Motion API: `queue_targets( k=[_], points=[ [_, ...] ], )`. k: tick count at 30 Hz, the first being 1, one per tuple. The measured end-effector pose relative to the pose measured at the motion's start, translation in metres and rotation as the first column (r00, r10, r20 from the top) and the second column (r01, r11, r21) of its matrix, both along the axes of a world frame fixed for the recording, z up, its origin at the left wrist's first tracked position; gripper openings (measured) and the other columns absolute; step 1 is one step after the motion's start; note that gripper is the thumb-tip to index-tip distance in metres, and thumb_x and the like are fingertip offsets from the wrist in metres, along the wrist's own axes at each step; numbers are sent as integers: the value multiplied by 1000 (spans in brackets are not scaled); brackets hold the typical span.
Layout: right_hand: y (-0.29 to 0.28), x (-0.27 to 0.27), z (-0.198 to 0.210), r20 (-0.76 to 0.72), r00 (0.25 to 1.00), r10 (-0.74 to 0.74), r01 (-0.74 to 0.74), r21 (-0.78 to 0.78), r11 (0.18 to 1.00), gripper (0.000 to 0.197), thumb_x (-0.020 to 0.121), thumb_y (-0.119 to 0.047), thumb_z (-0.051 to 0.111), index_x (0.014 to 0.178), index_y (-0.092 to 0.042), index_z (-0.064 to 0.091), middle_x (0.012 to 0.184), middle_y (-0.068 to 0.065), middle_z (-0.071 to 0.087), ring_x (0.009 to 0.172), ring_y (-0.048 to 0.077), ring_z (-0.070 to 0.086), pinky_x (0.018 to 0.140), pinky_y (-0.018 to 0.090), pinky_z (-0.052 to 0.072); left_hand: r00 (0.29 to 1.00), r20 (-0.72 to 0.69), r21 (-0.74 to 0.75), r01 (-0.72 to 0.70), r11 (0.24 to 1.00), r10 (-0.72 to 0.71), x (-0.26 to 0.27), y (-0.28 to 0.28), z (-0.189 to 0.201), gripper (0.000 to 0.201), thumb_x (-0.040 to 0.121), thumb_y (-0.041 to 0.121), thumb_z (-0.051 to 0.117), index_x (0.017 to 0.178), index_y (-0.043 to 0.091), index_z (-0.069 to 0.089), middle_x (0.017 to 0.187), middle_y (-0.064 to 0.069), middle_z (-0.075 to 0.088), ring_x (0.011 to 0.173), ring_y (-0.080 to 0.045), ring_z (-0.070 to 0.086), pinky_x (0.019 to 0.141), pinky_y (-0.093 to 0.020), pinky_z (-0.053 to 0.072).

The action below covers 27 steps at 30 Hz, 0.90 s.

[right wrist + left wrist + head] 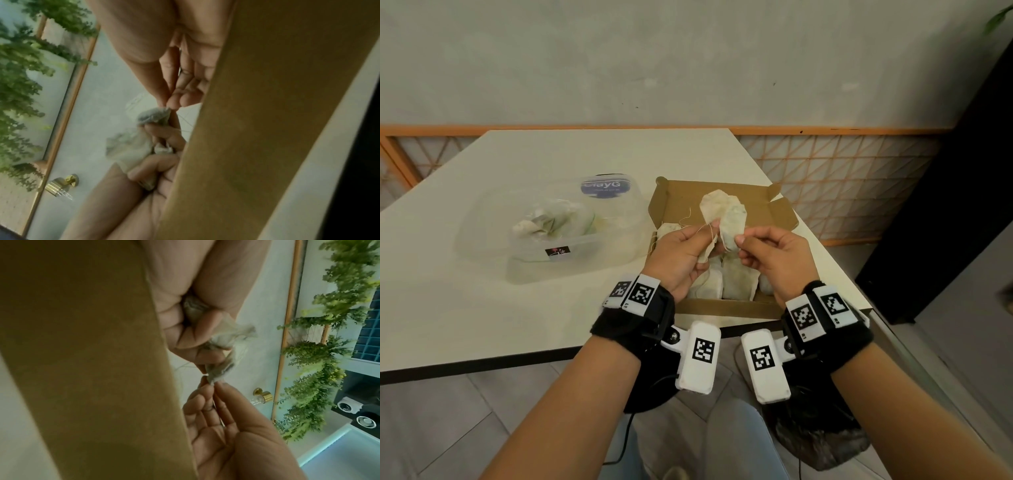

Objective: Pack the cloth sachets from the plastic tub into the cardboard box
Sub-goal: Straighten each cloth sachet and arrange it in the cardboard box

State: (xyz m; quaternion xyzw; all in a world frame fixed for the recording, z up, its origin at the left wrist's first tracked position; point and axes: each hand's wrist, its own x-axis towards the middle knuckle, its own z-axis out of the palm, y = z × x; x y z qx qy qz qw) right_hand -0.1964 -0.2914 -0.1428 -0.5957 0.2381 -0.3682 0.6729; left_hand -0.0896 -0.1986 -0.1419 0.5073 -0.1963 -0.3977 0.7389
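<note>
Pale tabletop (482, 308) under the head camera: I see the plastic tub (544, 253) on my left with cloth sachets (551, 219) left in it, and the cardboard box (722, 308) just to its right, open, with several packed sachets (736, 284) lying flat at its near end. Over the box, my left hand (681, 253) grips one held sachet (710, 209) and my right hand (774, 253) pinches the lower corner of a second sachet (734, 219); loose threads trail between them.

From the left wrist camera, the left-hand fingers (197, 335) are curled round bunched cloth, and the right fingertips (224, 391) pinch the cloth's tip.

From the right wrist camera (blurred), the same pinch on the grey cloth tip (153, 115) seems to show, with the left hand clutching white fabric below.

I judge these light, limp and easily snagged by their threads, so I'd hold each by a seamed edge and lay it flat.
</note>
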Motion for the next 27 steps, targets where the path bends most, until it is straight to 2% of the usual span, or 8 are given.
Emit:
queue_targets(
  k=[3,7,10,13,16,21,24,27],
  points=[
    [-1,1,-2,-34,999,-37,35,-35,999,13,80,1,66,76,-11,65,57,-1,62,50,6,55,52,16,49,997,80,60,8,998,-13,0,0,-1,38,70,41,71,87,8,64,74,-7,57,67,-10,51,39,-12,29],
    [-1,0,-3,-82,996,-47,39,-100,994,11,83,0,64,78,-10,65,60,2,62,49,2,55,52,15,48,984,171,95,35,995,-51,-3,-1,-2,16,82,23,70,67,17,70,65,2,61,52,-4,44,41,-11,30],
    [-1,0,-3,-104,992,-66,54,-119,991,9,83,-3,66,81,-11,64,66,4,61,50,1,55,54,15,47,981,192,108,13,994,-33,-4,-1,-2,12,86,15,67,87,4,71,74,-2,64,48,0,46,40,-11,32],
    [-2,0,2,-94,994,-58,54,-50,997,10,80,-10,70,89,-13,66,72,2,62,58,4,55,57,17,46,973,230,117,0,993,-27,-5,-1,-3,34,87,15,66,105,-14,62,87,-14,56,58,-8,47,40,-11,31],
    [-6,1,9,-99,995,-8,10,12,1000,14,80,-10,70,93,-12,67,71,3,59,60,10,51,56,18,45,964,259,105,32,994,-59,-6,0,-2,38,88,13,64,107,-20,57,90,-19,50,59,-13,41,39,-12,27],
    [-7,0,20,-141,990,-11,3,-60,998,3,80,-10,69,82,-11,67,62,3,57,53,8,49,52,17,42,949,289,117,98,988,-129,-10,2,2,18,91,11,59,83,-4,63,70,-11,53,31,0,35,34,-10,25],
    [-7,-2,25,-149,989,-15,7,-54,999,3,80,-10,70,80,-10,67,54,-4,58,45,1,50,47,13,43,946,297,92,108,990,-131,-11,2,2,27,92,11,58,66,6,61,45,7,51,31,0,37,34,-9,27],
    [-8,-3,27,-182,983,-5,-13,-97,995,5,80,-11,70,77,-13,67,48,-10,59,42,0,51,46,12,41,939,318,86,110,990,-132,-11,1,0,41,90,13,61,50,16,57,38,10,44,31,0,35,35,-11,28]
  ],
)
